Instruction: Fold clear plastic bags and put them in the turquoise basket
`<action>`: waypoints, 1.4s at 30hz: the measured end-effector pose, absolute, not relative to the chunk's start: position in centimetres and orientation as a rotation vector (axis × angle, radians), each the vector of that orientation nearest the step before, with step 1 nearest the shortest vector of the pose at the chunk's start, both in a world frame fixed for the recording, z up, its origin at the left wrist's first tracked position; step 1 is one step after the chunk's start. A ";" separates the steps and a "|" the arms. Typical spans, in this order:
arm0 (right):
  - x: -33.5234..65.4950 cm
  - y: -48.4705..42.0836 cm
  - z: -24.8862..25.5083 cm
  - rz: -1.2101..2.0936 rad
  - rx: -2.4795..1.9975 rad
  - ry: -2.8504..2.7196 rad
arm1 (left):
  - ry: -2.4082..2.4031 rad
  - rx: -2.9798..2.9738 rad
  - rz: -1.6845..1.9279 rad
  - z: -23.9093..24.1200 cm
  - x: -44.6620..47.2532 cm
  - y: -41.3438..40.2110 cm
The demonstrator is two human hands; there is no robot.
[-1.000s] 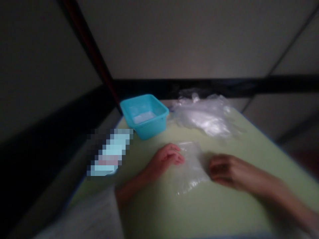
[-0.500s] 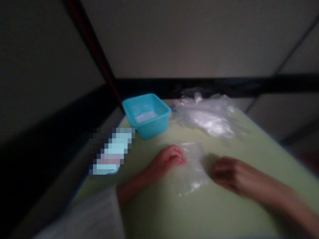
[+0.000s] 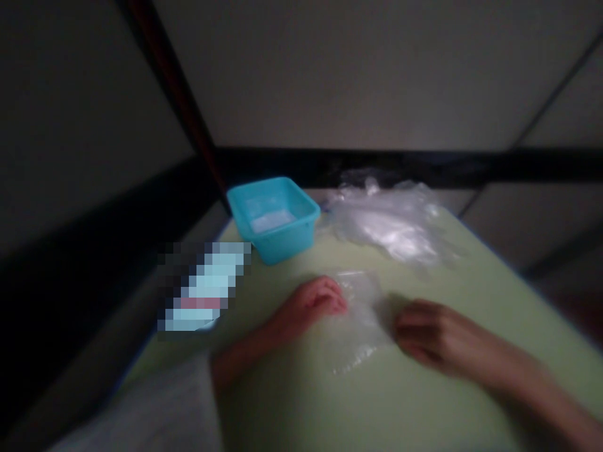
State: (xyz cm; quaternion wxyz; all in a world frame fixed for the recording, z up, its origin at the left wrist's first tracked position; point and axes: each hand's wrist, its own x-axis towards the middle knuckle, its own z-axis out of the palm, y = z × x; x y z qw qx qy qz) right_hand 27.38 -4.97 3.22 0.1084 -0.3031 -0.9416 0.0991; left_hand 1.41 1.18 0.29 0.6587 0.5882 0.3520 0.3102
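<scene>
A clear plastic bag [image 3: 360, 320] lies flat on the pale green tabletop [image 3: 301, 402] between my two hands. The fingers of my left hand [image 3: 323, 298] are curled closed over the bag's left side. At its right edge my right hand [image 3: 421, 333] is also closed, knuckles up, with the bag's edge running to its fingertips. Dim light and blur hide the exact finger contact.
Behind the hands stands a turquoise plastic basket [image 3: 287, 242] with something whitish in its bottom. A heap of clear plastic bags [image 3: 396, 223] lies at the back right. To the left is a pixelated light-blue item [image 3: 211, 282]. A wall [image 3: 358, 81] rises behind the table.
The whole view has shifted slightly, so everything appears a little further left. Both hands and the bag keep about the same places on the table.
</scene>
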 end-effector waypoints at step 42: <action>27.6 -2.8 2.7 0.385 -1.061 -2.499 | 0.834 1.325 0.726 0.8 1.2 1.6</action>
